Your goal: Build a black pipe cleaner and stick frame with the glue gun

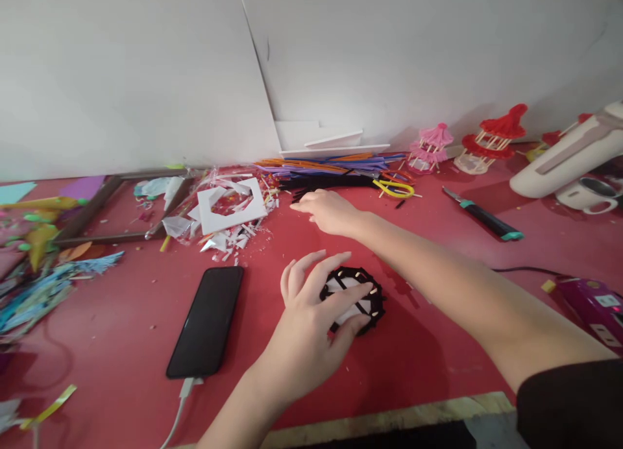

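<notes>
My left hand (311, 313) rests on a round craft piece (350, 283) lying on the red table. The piece has a white base, a black fuzzy rim, black strips across it and several short pale sticks standing round the edge. My thumb and index finger press on its right side, while the other fingers spread over its left. My right hand (328, 212) reaches across to the back of the table, at the near side of a bundle of black pipe cleaners (335, 180). Its fingers are drawn together, and whatever is between them is hidden.
Yellow-handled scissors (394, 189) lie beside purple and orange pipe cleaners (321, 166). White foam cutout (231, 206) and scraps sit left of them. A phone (207, 322) lies near my left arm. Rightward are a glue-stained cutter-like tool (487, 218), mug (586, 194) and purple power strip (591, 313).
</notes>
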`<state>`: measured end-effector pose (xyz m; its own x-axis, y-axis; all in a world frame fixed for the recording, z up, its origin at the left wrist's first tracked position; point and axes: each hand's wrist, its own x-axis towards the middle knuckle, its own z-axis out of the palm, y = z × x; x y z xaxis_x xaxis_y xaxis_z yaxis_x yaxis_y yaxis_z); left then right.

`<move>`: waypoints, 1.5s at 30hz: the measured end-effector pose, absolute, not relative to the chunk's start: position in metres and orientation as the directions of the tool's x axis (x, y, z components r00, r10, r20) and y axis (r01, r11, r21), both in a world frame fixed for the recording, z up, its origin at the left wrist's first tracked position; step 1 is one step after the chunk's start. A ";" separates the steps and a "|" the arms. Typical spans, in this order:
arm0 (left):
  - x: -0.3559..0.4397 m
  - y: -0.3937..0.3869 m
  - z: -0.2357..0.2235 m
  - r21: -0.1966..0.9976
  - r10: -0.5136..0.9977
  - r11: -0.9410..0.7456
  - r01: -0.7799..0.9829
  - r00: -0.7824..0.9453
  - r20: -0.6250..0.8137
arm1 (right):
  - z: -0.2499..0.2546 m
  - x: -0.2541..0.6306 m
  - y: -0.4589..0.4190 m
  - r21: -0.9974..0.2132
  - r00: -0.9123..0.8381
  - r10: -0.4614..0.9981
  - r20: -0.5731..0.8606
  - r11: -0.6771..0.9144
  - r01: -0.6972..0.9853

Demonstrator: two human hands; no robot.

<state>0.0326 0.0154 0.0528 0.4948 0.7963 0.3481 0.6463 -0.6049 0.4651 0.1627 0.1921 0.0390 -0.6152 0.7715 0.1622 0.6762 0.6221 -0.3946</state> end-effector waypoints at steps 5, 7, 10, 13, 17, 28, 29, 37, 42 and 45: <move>0.026 0.013 0.054 0.421 0.769 -0.635 0.647 0.580 0.268 | 0.037 0.180 0.188 -0.399 -0.592 0.772 0.232 0.630 0.666; 0.025 0.013 0.054 0.423 0.770 -0.633 0.648 0.582 0.261 | 0.037 0.189 0.184 -0.413 -0.582 0.774 0.250 0.629 0.659; 0.025 0.014 0.053 0.434 0.769 -0.636 0.638 0.573 0.284 | 0.037 0.203 0.172 -0.443 -0.569 0.768 0.294 0.637 0.631; 0.024 0.016 0.050 0.480 0.773 -0.633 0.608 0.534 0.344 | 0.038 0.219 0.153 -0.470 -0.525 0.771 0.360 0.636 0.612; 0.016 0.022 0.039 0.569 0.772 -0.635 0.523 0.390 0.502 | 0.040 0.247 0.119 -0.509 -0.412 0.802 0.433 0.595 0.622; -0.004 0.012 0.005 0.740 0.893 -0.440 0.509 0.161 0.420 | 0.011 0.289 0.013 -0.700 -0.179 0.855 0.486 0.504 0.506; -0.004 0.011 0.002 0.739 0.889 -0.450 0.502 0.173 0.425 | 0.007 0.287 0.008 -0.669 -0.210 0.819 0.534 0.561 0.488; -0.002 0.014 -0.004 0.633 0.807 -0.590 0.501 0.341 0.483 | 0.000 0.278 0.007 -0.460 -0.387 0.639 0.665 0.759 0.461; 0.002 0.013 -0.009 0.705 0.845 -0.526 0.476 0.385 0.370 | 0.006 0.281 0.021 -0.413 -0.474 0.590 0.654 0.803 0.430; 0.005 0.013 -0.008 0.714 0.828 -0.545 0.439 0.417 0.376 | 0.009 0.282 0.027 -0.375 -0.516 0.546 0.660 0.835 0.404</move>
<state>0.0045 0.0129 -0.0082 0.4172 0.8276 0.3756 0.4385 -0.5453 0.7144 0.2817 0.0272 0.0092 -0.5155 0.5459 0.6604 0.4036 0.8346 -0.3749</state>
